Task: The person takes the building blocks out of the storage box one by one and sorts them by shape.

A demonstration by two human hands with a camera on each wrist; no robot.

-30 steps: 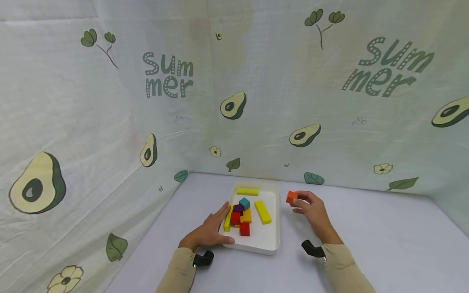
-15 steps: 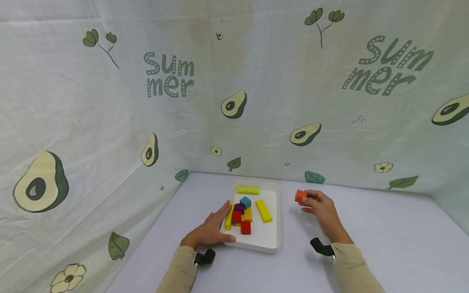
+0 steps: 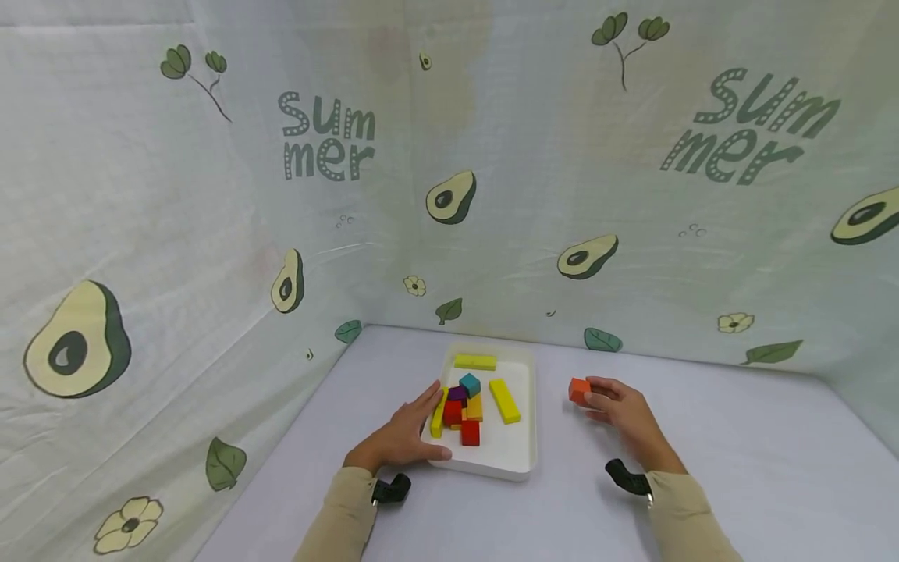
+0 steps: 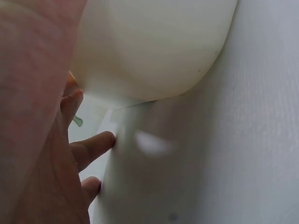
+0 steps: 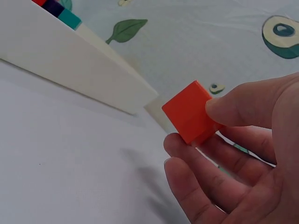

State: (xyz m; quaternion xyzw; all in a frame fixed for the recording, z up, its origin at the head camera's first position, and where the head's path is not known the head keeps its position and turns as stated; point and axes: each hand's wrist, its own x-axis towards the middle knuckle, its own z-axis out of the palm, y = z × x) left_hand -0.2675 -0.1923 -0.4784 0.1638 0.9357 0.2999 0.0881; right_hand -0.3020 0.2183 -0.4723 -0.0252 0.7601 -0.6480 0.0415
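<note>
Between thumb and fingers, my right hand (image 3: 625, 410) pinches an orange cube block (image 3: 579, 390), just right of the white tray (image 3: 528, 453). In the right wrist view, the orange block (image 5: 189, 112) is held at the fingertips, above the white surface. My left hand (image 3: 403, 437) rests against the tray's left front corner, fingers spread along its left side and thumb on the front rim. In the left wrist view, the tray's wall (image 4: 154, 51) lies beside the left fingers (image 4: 96, 147). Part of that hand's contact is hidden.
Inside the tray lie red blocks (image 3: 470, 433), a purple block (image 3: 458, 392), a teal block (image 3: 470, 383), orange-yellow pieces (image 3: 474, 407) and long yellow blocks (image 3: 504, 401). A printed cloth (image 3: 506, 156) hangs behind the white table (image 3: 737, 445).
My right hand has moved right, away from the tray, with the orange block, and is now slightly lower in view. The left hand stays on the tray.
</note>
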